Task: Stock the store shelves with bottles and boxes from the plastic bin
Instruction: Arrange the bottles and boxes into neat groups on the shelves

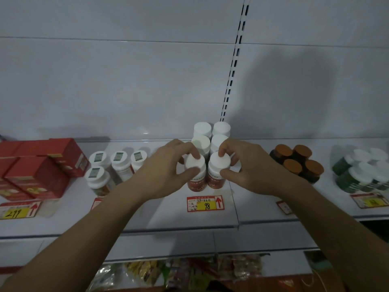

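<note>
My left hand (168, 165) pinches the white cap of the left front bottle (195, 175), thumb at the near edge and fingers over the far edge. My right hand (248, 167) does the same on the right front bottle (217, 171). So each grip is closed on a cap, not on a body. Both red-labelled bottles stand upright, side by side, at the front of a double row of white-capped bottles (210, 135) on the shelf (210, 216), just behind the price tag (204, 203) marked 98.

They look like small hard plastic bottles, probably light and stiff, not fragile. The smooth caps could slip, and a narrow bottle tips easily when steered from the top. For a firmer hold I would go lower, around the labelled body. I judge them nearly placed, needing only to be squared with the row. The plastic bin is out of view.
</note>
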Motion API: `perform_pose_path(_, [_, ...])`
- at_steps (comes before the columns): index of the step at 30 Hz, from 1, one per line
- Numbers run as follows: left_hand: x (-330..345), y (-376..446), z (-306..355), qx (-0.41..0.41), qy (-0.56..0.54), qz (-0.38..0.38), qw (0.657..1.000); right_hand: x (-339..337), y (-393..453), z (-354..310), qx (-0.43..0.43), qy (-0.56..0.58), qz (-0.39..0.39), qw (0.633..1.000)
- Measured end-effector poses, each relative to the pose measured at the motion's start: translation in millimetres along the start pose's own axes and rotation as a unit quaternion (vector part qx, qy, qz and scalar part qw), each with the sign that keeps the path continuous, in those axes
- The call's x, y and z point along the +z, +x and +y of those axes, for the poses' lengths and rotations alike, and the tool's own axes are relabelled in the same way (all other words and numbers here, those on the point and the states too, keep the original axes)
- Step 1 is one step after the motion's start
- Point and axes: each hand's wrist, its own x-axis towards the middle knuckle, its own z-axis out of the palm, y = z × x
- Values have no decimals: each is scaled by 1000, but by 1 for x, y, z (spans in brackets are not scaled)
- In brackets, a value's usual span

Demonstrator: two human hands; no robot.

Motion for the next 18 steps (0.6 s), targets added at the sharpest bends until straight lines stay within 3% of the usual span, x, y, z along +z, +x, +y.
perform_pose_path(9, [6,-3,-4,-7,-5,37,999,0,3,3,-12,-2,37,999])
perform_pose_path(18, [5,-2,-2,-30,6,21,999,-9,3,2,8,-10,-13,1000])
